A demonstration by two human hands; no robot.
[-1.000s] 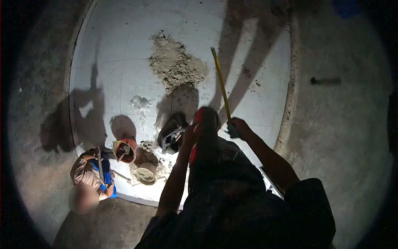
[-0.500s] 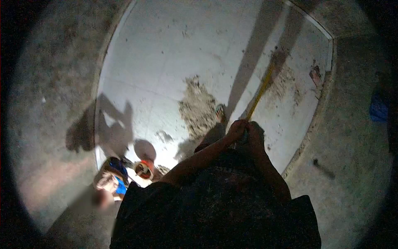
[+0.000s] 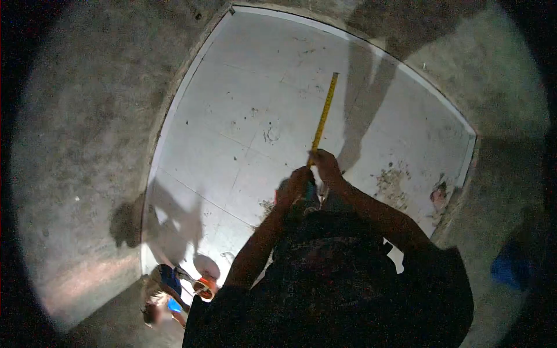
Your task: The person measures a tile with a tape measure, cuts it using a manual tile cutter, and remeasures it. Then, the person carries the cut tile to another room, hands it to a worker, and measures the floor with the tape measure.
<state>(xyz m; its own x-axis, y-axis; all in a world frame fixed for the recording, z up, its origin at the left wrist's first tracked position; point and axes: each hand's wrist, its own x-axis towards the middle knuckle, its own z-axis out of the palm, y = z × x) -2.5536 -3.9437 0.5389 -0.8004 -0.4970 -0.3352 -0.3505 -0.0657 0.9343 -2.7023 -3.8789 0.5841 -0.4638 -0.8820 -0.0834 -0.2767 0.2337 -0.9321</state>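
Observation:
A yellow tape measure (image 3: 326, 111) stretches forward over the pale tiled floor (image 3: 243, 75), its blade drawn out. My right hand (image 3: 326, 163) is closed on the blade near its lower end. Just below and to the left, my left hand (image 3: 299, 181) is closed too, close to the start of the blade; what lies inside its fingers is hidden. The tape's case cannot be made out. Between my arms, my dark clothing covers the lower middle of the view.
A co-worker (image 3: 162, 296) crouches at the lower left beside an orange bucket (image 3: 205, 287). Crumbled debris (image 3: 393, 184) and a reddish object (image 3: 438, 197) lie at the right. Rough concrete (image 3: 93, 116) borders the tiles, and a blue item (image 3: 510, 269) rests at the far right.
The view has shifted forward over the tiles, bringing their far edge into sight. My hands have come together at the tape, which now points nearly straight ahead.

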